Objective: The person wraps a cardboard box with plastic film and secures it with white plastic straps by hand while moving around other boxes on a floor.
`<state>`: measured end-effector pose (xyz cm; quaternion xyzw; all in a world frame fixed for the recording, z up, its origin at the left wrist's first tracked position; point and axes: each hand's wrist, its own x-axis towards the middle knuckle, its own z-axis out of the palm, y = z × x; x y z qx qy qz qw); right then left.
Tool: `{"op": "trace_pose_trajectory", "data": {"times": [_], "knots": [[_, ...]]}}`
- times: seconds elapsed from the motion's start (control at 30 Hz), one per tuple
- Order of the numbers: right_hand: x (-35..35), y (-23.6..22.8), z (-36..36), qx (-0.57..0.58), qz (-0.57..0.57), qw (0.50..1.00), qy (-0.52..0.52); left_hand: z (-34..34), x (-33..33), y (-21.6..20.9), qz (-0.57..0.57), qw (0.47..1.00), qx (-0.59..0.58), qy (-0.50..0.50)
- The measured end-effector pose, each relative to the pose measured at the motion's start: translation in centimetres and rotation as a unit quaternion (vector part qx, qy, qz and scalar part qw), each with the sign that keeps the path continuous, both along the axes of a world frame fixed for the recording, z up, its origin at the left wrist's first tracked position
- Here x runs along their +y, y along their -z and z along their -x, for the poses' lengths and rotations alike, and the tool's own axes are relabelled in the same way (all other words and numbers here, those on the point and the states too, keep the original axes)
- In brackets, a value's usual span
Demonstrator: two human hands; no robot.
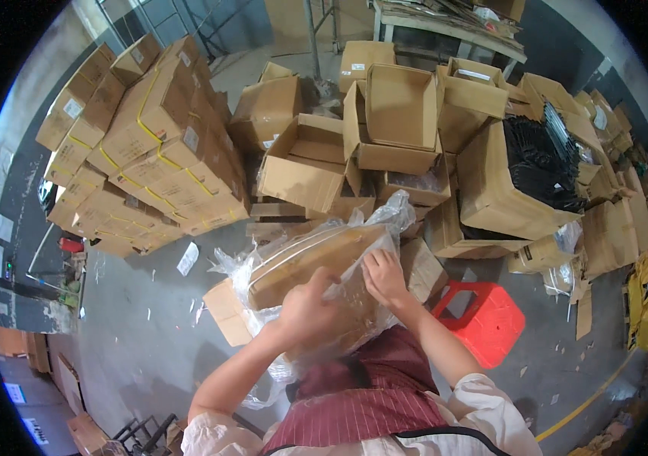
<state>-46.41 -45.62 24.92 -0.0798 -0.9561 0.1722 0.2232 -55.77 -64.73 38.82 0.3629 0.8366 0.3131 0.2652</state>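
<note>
In front of my body stands an open cardboard box (227, 310) with its flaps folded out. A crumpled clear plastic bag (394, 215) lines it and spills over its sides. Inside the bag are brownish contents with a pale curved edge along the far side; their kind is unclear. My right hand (386, 278) is at the bag's right part, fingers curled and pressed together on the film. Over the middle of the bag is my left hand (309, 305), its fingers partly bent, slightly blurred and partly hidden, so its grip is unclear.
Strapped cartons (164, 152) are stacked at the left. Several opened boxes (305, 163) pile up beyond, one box (495, 178) holding black items. A red plastic stool (491, 323) is by my right arm. Paper scraps (188, 258) litter the grey floor (134, 319).
</note>
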Motion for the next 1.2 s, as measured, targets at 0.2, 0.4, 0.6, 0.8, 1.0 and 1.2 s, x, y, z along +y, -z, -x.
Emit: {"op": "trace_pose_trajectory", "data": {"times": [0.2, 0.4, 0.6, 0.8, 1.0, 1.2], "knots": [[0.8, -2.4, 0.2, 0.097, 0.180, 0.976, -0.073, 2.1, -3.0, 2.3, -0.032, 0.995, 0.096, -0.009], [3.1, -1.8, -0.7, -0.030, 0.463, 0.885, -0.045, 2.2, -1.8, 5.9, -0.036, 0.990, 0.128, 0.042], [3.7, -2.5, -1.2, -0.127, 0.545, 0.819, -0.122, 2.6, 1.3, 7.9, -0.085, 0.981, 0.115, 0.129], [5.9, -3.5, -0.4, -0.233, 0.403, 0.871, -0.156, 2.8, 4.9, 7.5, -0.073, 0.991, 0.056, 0.101], [6.3, -3.1, 0.8, -0.132, 0.321, 0.922, -0.171, 2.8, 7.5, 8.9, -0.128, 0.979, 0.111, 0.113], [6.5, -4.7, 2.3, -0.126, 0.158, 0.965, -0.170, 2.6, 9.5, 10.1, -0.106, 0.967, 0.199, 0.120]]}}
